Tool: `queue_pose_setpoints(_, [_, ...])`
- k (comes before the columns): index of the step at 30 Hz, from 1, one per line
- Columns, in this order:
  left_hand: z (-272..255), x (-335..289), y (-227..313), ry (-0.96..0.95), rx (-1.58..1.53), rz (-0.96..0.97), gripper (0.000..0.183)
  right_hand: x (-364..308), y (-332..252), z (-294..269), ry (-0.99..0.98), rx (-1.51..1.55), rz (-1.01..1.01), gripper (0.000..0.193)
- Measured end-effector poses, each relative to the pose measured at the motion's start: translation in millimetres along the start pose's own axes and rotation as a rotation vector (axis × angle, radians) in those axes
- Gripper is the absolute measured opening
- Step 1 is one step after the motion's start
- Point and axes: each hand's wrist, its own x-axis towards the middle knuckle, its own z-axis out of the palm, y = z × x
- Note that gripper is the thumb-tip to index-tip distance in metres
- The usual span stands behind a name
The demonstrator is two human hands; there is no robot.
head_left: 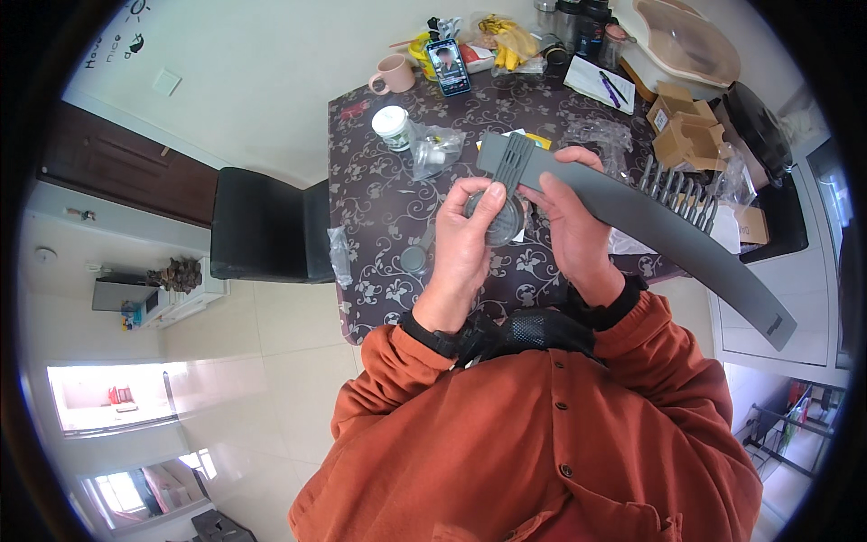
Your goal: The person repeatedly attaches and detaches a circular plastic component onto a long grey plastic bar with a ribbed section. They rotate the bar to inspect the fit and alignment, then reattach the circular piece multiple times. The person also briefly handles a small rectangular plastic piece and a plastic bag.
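Above the table, my left hand (465, 237) pinches a small grey slotted plastic piece (513, 161) between thumb and fingers. That piece lies across the end of a long, curved dark grey plastic panel (664, 237). My right hand (578, 217) grips the panel near that end, fingers behind it and thumb in front. Its far end slants down to the right and has a small slot. A round grey disc (506, 222) shows beside my left fingers; whether it joins the slotted piece, I cannot tell. Left of my left hand, a small grey round-ended part (415, 259) lies on the table.
The dark floral table (370, 208) bears a white tub (391, 126), a pink mug (394, 74), a propped phone (449, 68), bananas (510, 43) and a notepad with pens (598, 86). Grey pronged parts (677, 194) and opened cardboard boxes (686, 131) sit right. A black chair (271, 226) stands left.
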Motion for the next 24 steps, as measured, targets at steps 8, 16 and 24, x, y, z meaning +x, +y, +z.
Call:
queue_pose_setpoints(8, [7, -4, -6, -0.043, 0.02, 0.017, 0.016, -1, -5, -1, 0.038, 0.027, 0.01, 0.028])
queue_pose_setpoints(16, [13, 4, 2, -0.022, 0.052, 0.046, 0.015, 7, -9, 0, -0.014, 0.072, 0.019, 0.03])
queue_pose_setpoints(24, [16, -7, 8, 0.018, 0.076, 0.07, 0.017, 5, -14, 3, -0.017, 0.106, 0.058, 0.029])
